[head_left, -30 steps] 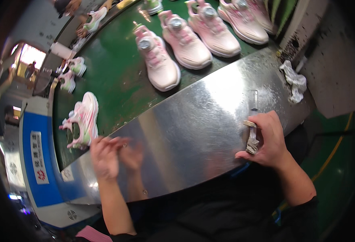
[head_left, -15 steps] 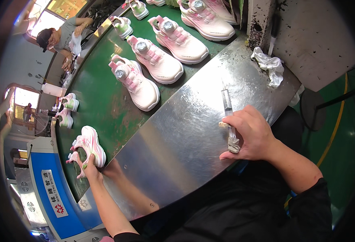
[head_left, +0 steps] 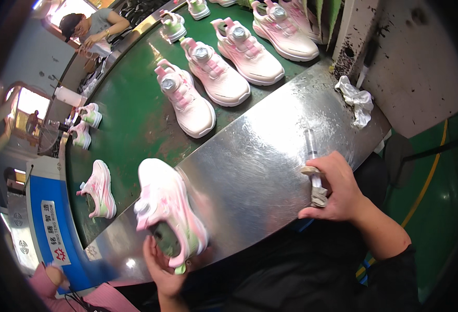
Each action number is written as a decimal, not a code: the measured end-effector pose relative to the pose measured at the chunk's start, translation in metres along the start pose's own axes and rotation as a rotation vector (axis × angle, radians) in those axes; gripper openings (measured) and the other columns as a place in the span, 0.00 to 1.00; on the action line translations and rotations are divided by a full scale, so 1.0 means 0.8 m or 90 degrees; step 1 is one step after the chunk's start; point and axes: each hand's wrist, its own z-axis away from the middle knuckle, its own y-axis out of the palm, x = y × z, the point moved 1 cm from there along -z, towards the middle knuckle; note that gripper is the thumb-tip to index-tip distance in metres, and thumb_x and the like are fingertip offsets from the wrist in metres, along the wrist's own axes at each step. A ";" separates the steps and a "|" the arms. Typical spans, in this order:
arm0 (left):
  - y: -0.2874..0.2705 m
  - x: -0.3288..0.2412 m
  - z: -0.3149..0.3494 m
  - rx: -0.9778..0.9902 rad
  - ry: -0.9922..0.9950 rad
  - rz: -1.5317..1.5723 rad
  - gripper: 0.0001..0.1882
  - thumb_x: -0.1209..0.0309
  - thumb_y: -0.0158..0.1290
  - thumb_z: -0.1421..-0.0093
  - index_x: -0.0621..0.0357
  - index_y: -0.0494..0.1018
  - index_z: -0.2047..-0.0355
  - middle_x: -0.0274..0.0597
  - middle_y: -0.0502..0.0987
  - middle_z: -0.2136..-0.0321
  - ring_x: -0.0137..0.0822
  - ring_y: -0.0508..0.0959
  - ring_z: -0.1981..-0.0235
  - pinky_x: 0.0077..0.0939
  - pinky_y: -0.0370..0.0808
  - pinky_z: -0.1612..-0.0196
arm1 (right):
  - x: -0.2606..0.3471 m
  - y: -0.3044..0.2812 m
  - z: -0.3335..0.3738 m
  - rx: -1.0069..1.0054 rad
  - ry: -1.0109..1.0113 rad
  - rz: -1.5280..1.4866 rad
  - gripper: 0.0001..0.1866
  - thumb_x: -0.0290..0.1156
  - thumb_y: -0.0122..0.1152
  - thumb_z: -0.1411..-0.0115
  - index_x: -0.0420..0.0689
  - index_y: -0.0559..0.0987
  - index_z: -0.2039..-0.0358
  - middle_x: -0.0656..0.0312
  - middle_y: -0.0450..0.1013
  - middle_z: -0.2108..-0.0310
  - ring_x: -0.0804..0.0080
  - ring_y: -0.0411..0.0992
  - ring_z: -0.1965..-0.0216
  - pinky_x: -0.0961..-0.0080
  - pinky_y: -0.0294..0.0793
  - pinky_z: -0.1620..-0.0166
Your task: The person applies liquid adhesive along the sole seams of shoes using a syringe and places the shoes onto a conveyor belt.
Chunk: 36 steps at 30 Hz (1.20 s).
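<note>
A pale pink and white sneaker [head_left: 169,203] is held at its heel by my left hand [head_left: 165,273], over the near left part of the metal ledge [head_left: 229,182]. Its toe points away from me, and the ankle opening faces left. My right hand [head_left: 338,182] is closed around a clear plastic syringe [head_left: 311,145] above the ledge. The syringe's narrow end points away, and a beige wrapping [head_left: 319,197] covers its near end. Another pink sneaker [head_left: 100,190] lies on the green belt [head_left: 130,130], left of the held one.
Several pink sneakers [head_left: 190,109] with round dials stand in a row across the belt. A crumpled white cloth [head_left: 356,101] lies by the stained upright panel [head_left: 416,57] at right. A co-worker [head_left: 96,31] is across the belt; another person's pink sleeve [head_left: 47,286] shows lower left.
My left hand has lifted one sneaker off the belt and brought it right and nearer me, over the ledge. My right hand still grips the syringe. A pink sleeve has appeared at lower left.
</note>
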 end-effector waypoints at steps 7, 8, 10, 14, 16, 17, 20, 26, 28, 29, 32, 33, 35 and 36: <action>-0.026 0.051 -0.151 -0.043 -0.166 0.338 0.27 0.78 0.41 0.41 0.66 0.53 0.40 0.47 0.65 0.51 0.33 0.72 0.56 0.22 0.72 0.56 | 0.004 -0.012 0.036 -0.011 0.315 -0.335 0.51 0.55 0.75 0.62 0.40 0.63 0.44 0.60 0.66 0.58 0.74 0.67 0.61 0.78 0.68 0.56; -0.018 0.064 -0.174 -0.026 -0.198 0.249 0.23 0.75 0.42 0.39 0.67 0.58 0.43 0.43 0.69 0.58 0.31 0.73 0.58 0.21 0.72 0.57 | 0.002 -0.011 0.039 -0.018 0.346 -0.357 0.52 0.56 0.74 0.61 0.39 0.62 0.43 0.62 0.66 0.58 0.76 0.67 0.60 0.78 0.68 0.56; -0.002 0.077 -0.211 -0.014 -0.165 0.131 0.17 0.67 0.43 0.37 0.66 0.70 0.53 0.38 0.76 0.67 0.28 0.74 0.63 0.22 0.70 0.59 | 0.008 -0.016 0.036 -0.051 0.396 -0.415 0.52 0.59 0.72 0.61 0.39 0.61 0.42 0.64 0.66 0.60 0.78 0.67 0.60 0.80 0.68 0.56; 0.002 0.066 -0.233 0.090 -0.217 -0.014 0.20 0.56 0.47 0.37 0.63 0.76 0.65 0.34 0.75 0.72 0.24 0.70 0.72 0.21 0.69 0.68 | 0.025 -0.036 0.047 -0.026 0.345 -0.325 0.54 0.64 0.67 0.60 0.35 0.62 0.44 0.61 0.66 0.57 0.76 0.67 0.59 0.77 0.69 0.55; 0.012 0.056 -0.228 0.106 -0.193 0.072 0.17 0.57 0.51 0.39 0.59 0.68 0.61 0.35 0.73 0.71 0.25 0.73 0.74 0.18 0.71 0.70 | 0.032 -0.037 0.050 -0.019 0.330 -0.311 0.55 0.66 0.65 0.59 0.33 0.62 0.44 0.58 0.64 0.55 0.74 0.67 0.57 0.76 0.69 0.55; 0.016 0.047 -0.221 0.106 -0.184 0.218 0.20 0.58 0.52 0.40 0.56 0.61 0.56 0.37 0.72 0.66 0.28 0.75 0.69 0.22 0.73 0.68 | 0.033 -0.036 0.048 -0.002 0.326 -0.325 0.55 0.66 0.65 0.59 0.32 0.61 0.44 0.58 0.64 0.55 0.73 0.66 0.56 0.75 0.69 0.54; 0.042 -0.022 -0.193 0.118 -0.141 0.464 0.31 0.65 0.57 0.45 0.54 0.49 0.50 0.44 0.71 0.61 0.32 0.74 0.60 0.28 0.75 0.59 | 0.047 -0.037 0.039 -0.001 0.342 -0.349 0.55 0.66 0.67 0.61 0.33 0.62 0.46 0.59 0.64 0.58 0.74 0.67 0.59 0.77 0.69 0.56; 0.065 -0.052 -0.156 0.121 -0.068 0.738 0.31 0.74 0.57 0.51 0.59 0.55 0.48 0.44 0.71 0.60 0.35 0.74 0.57 0.30 0.73 0.53 | 0.067 -0.031 0.009 0.003 0.313 -0.498 0.61 0.66 0.74 0.75 0.35 0.61 0.48 0.60 0.65 0.63 0.70 0.67 0.62 0.79 0.67 0.61; 0.078 -0.042 -0.150 0.125 -0.123 0.833 0.33 0.73 0.60 0.56 0.58 0.61 0.48 0.44 0.71 0.57 0.38 0.74 0.56 0.35 0.73 0.51 | 0.076 -0.028 -0.005 0.008 0.285 -0.554 0.61 0.64 0.75 0.75 0.35 0.60 0.48 0.59 0.65 0.62 0.69 0.68 0.63 0.77 0.68 0.61; 0.078 -0.039 -0.148 0.133 -0.123 0.845 0.33 0.73 0.60 0.56 0.58 0.61 0.48 0.44 0.71 0.57 0.38 0.74 0.56 0.35 0.73 0.51 | 0.082 -0.026 -0.013 0.015 0.256 -0.625 0.60 0.63 0.76 0.75 0.36 0.60 0.48 0.58 0.66 0.62 0.69 0.68 0.63 0.75 0.68 0.60; 0.075 -0.028 -0.144 0.202 -0.152 0.831 0.35 0.73 0.62 0.57 0.53 0.61 0.47 0.43 0.71 0.56 0.38 0.74 0.55 0.36 0.74 0.52 | 0.118 -0.009 -0.048 0.032 0.203 -0.670 0.52 0.69 0.68 0.67 0.42 0.62 0.53 0.57 0.68 0.69 0.70 0.68 0.70 0.77 0.59 0.69; 0.071 -0.027 -0.140 0.196 -0.147 0.817 0.36 0.73 0.63 0.58 0.54 0.60 0.47 0.43 0.70 0.56 0.38 0.74 0.55 0.36 0.73 0.52 | 0.137 -0.009 -0.056 0.012 0.198 -0.692 0.49 0.69 0.67 0.65 0.43 0.62 0.54 0.56 0.69 0.70 0.70 0.67 0.72 0.75 0.58 0.70; 0.067 -0.031 -0.133 0.173 -0.090 0.788 0.36 0.74 0.63 0.58 0.55 0.61 0.48 0.43 0.70 0.56 0.37 0.73 0.54 0.35 0.73 0.51 | 0.154 -0.008 -0.070 0.084 0.140 -0.731 0.40 0.67 0.61 0.55 0.47 0.63 0.56 0.54 0.73 0.76 0.70 0.65 0.78 0.74 0.57 0.71; 0.067 -0.024 -0.133 0.198 -0.069 0.769 0.36 0.74 0.63 0.59 0.56 0.61 0.48 0.43 0.70 0.56 0.37 0.73 0.55 0.35 0.72 0.51 | 0.159 -0.003 -0.077 0.102 0.100 -0.772 0.38 0.67 0.59 0.53 0.47 0.63 0.56 0.53 0.74 0.76 0.69 0.65 0.78 0.73 0.58 0.71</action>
